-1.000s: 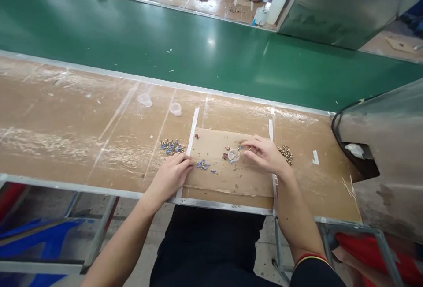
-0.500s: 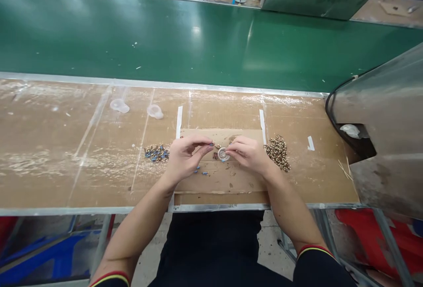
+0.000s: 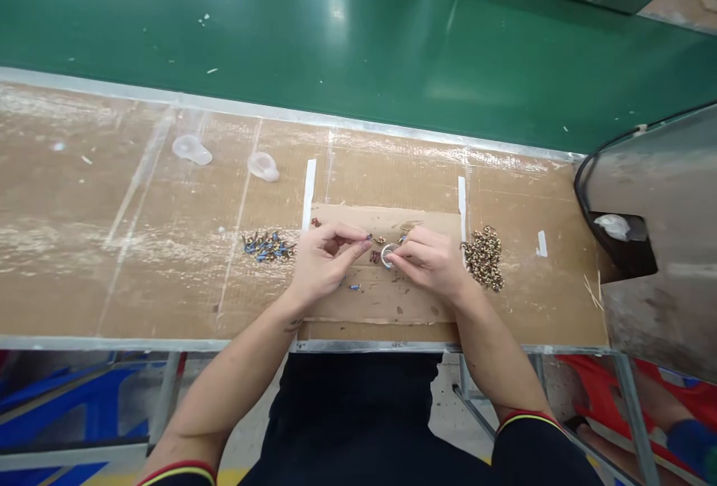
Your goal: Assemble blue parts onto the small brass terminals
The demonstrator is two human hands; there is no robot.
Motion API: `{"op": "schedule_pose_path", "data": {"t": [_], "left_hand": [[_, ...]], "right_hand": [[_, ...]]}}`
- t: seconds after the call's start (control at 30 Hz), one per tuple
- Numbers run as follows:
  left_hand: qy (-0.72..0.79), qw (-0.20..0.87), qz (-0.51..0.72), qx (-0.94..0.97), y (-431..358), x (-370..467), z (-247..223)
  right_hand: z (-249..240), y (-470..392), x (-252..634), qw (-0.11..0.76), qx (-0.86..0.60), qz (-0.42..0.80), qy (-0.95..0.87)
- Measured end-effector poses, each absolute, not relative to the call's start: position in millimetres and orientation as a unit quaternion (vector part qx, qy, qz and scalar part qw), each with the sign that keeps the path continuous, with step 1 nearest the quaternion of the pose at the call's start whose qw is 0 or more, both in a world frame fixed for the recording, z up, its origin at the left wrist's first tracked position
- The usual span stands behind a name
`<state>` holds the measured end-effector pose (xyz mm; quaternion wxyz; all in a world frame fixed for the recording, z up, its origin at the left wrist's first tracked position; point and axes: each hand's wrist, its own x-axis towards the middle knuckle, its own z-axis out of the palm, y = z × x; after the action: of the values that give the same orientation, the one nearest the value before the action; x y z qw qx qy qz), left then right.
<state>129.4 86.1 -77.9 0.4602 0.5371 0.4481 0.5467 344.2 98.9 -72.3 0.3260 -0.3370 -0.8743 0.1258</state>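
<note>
My left hand is closed in a pinch on a small blue part, its tip showing between thumb and forefinger. Just to the right, my right hand has its fingers pressed together at a small round clear dish; whatever they grip is too small to make out. Beside the dish lie tiny reddish-brown parts and a few brass bits. A loose blue part rests on the cardboard sheet below my hands.
Blue-and-brass parts are heaped left of my hands, brass-coloured parts to the right. Two translucent cups lie further left. Behind the table runs a green belt. A metal housing with a black cable stands at right.
The view has tilted downward, so the far side of the belt has mostly left the frame. Both hands keep their pinches close together over the cardboard, with the left fingertips slightly shifted.
</note>
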Motion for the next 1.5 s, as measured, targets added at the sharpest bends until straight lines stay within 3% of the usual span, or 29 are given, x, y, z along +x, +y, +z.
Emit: {"op": "schedule_pose_path", "data": {"t": [0.1, 0.3, 0.4, 0.83, 1.5], "left_hand": [[0.422, 0.467, 0.545, 0.554, 86, 131, -77], [0.390, 0.444, 0.538, 0.601, 81, 135, -76], [0.379, 0.408, 0.521, 0.646, 77, 138, -77], [0.353, 0.317, 0.500, 0.725, 71, 145, -74], [0.356, 0.329, 0.493, 0.722, 71, 145, -71]], "right_hand": [[-65, 97, 347, 0.367, -0.343, 0.152, -0.851], [-50, 87, 351, 0.560, -0.409, 0.152, -0.704], [-49, 84, 348, 0.607, -0.401, 0.165, -0.666], [-51, 79, 344, 0.575, -0.367, 0.195, -0.704], [-51, 79, 343, 0.561, -0.369, 0.192, -0.716]]}}
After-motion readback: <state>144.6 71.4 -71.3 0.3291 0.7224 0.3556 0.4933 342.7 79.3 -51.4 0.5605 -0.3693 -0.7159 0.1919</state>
